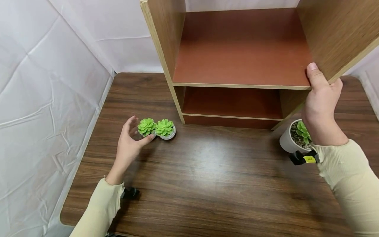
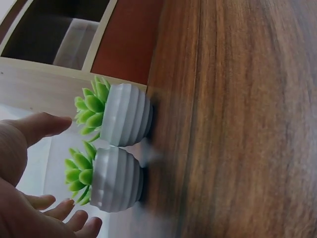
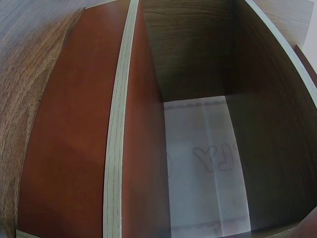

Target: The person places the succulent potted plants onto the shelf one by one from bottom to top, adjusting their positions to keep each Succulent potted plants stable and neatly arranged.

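The right hand (image 1: 322, 98) grips the shelf (image 1: 241, 85) at its right side; this hold appears established. The left hand (image 1: 129, 141) holds nothing, its fingers spread beside two potted plants (image 1: 162, 127) standing on the table (image 1: 207, 191), left of the shelf. Grasping either plant appears not yet done.

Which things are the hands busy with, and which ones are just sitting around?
Probably part of the job:
wooden shelf, gripped by the right hand
left small succulent, beside the left hand
right small succulent

Probably just there:
bigger potted plant
white sheeting
table
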The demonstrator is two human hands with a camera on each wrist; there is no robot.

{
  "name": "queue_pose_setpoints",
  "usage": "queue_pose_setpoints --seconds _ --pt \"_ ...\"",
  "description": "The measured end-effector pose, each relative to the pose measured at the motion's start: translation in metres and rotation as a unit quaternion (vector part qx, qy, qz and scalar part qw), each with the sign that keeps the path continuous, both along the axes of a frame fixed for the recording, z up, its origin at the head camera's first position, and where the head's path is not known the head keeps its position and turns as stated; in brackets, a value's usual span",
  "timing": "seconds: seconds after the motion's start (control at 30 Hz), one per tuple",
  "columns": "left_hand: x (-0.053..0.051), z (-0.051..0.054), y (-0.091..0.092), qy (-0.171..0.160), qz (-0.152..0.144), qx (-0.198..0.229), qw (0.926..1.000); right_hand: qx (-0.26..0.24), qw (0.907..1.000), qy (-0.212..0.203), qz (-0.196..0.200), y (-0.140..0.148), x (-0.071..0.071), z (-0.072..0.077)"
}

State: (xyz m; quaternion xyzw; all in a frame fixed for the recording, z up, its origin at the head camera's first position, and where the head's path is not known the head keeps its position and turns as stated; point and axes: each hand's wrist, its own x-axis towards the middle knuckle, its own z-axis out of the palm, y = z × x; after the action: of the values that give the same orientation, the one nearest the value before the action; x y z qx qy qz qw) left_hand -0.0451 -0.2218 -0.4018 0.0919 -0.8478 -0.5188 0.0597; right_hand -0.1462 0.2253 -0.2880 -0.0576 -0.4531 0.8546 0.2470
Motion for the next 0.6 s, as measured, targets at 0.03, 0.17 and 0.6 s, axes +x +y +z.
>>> queue_pose_setpoints --seconds 0.03,0.17,0.6 --pt "0.000 -0.001 0.000 -0.001 0.000 0.002 1.0000 0.002 1.0000 0.000 0.000 0.000 0.000 0.000" --pt "-0.002 -0.006 -0.002 -0.003 -0.001 0.007 1.0000 0.001 1.0000 0.000 -0.002 -0.001 0.001 0.001" --pt "-0.006 -0.017 0.002 -0.071 0.021 0.042 0.9964 -0.014 0.9998 0.000 -0.013 -0.002 0.002 0.004"
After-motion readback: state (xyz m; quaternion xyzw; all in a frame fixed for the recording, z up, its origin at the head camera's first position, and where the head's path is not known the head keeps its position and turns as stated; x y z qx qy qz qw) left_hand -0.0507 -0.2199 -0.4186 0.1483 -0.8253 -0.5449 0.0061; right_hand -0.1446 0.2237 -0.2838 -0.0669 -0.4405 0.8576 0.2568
